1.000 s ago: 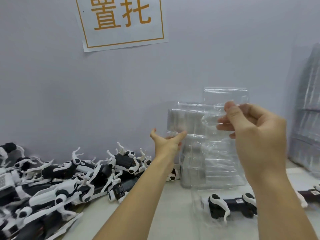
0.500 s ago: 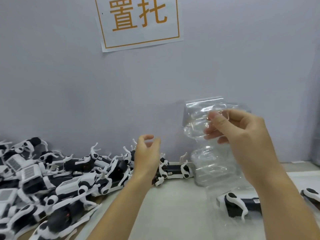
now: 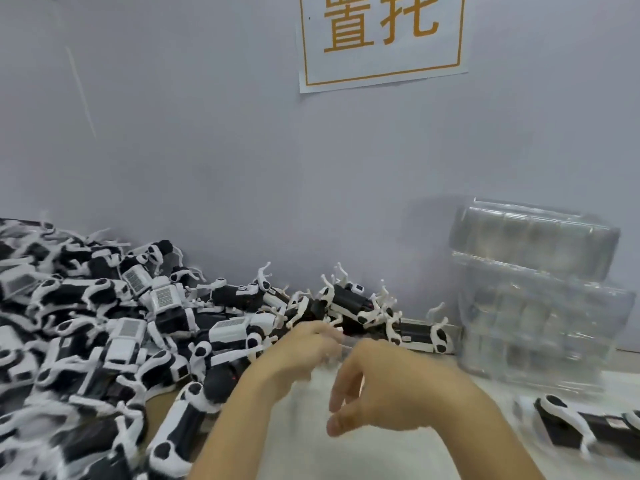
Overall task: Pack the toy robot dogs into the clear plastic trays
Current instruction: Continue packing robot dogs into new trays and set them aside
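My left hand (image 3: 304, 351) and my right hand (image 3: 391, 386) meet low over the table, both blurred by motion. A thin edge of a clear plastic tray (image 3: 347, 345) shows between them, and both hands have their fingers curled at it. The rest of that tray is hard to make out. A big pile of black-and-white toy robot dogs (image 3: 114, 327) covers the left side and reaches up to my left hand. At the lower right one robot dog (image 3: 571, 424) lies in another clear tray.
A stack of empty clear trays (image 3: 533, 292) stands against the grey wall at the right. A white sign with orange characters (image 3: 381, 36) hangs on the wall. Pale tabletop (image 3: 381, 459) shows under my forearms.
Both hands dropped from chest height to just above the table and came together. The tray held up by my right hand came down with them. The view swung left and down.
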A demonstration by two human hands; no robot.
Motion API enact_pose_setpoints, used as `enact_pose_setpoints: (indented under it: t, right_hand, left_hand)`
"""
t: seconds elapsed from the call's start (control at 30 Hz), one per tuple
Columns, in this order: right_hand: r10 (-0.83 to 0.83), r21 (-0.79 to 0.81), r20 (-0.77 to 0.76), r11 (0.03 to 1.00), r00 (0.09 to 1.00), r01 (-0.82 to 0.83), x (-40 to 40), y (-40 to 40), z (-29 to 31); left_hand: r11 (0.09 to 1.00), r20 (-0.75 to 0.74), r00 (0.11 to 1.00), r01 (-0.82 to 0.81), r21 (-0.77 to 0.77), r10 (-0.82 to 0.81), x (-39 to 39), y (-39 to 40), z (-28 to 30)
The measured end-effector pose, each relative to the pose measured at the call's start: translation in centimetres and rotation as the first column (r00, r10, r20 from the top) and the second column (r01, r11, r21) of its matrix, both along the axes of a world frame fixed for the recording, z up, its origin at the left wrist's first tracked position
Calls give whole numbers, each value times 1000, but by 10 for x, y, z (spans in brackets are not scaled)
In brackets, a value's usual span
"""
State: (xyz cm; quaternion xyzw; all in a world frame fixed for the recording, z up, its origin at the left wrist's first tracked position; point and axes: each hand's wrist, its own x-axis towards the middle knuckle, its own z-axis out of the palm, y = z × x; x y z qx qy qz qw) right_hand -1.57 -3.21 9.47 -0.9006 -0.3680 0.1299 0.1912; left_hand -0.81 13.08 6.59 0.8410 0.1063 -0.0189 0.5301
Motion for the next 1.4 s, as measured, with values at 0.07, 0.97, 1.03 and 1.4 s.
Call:
enact_pose_setpoints:
  t: [0.07,0.97,1.03,1.4]
  right_hand:
    - [20,-34,-44,999,999,-21,2,-1,-3]
    - [-175,113,-1,978,985,174,43,-27,-33]
    - [-180,119,-4,977,984,179,44,-29,-35]
    - [-228,215,10,951,974,220,51,-38,-37]
  left_hand:
    - [999,-67,997,42,30,-40,-3,8,-9]
    - [413,497,776,-629,659,388,2,34,-19]
    - [417,555,733,-680,603,393,1,36,-17]
    - [415,754,526,-833,365,393,-5,34,11]
